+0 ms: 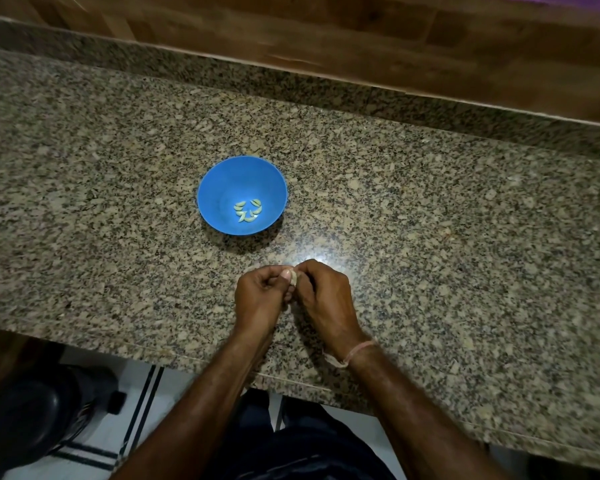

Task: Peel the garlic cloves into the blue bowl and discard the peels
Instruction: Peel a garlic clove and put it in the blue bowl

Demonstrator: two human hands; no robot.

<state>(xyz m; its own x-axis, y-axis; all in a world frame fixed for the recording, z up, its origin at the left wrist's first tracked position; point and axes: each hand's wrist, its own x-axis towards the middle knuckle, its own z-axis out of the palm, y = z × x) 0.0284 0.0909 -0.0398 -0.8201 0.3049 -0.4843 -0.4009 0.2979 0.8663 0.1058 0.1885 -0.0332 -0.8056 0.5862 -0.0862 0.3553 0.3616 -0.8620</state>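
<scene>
Left hand (260, 296) and right hand (326, 299) pinch one garlic clove (294, 277), apparently part-peeled. Blue bowl (207, 188), beyond both hands, holds peeled cloves (248, 212).

Pink wrist thread (361, 349), dk trousers (309, 452)
</scene>
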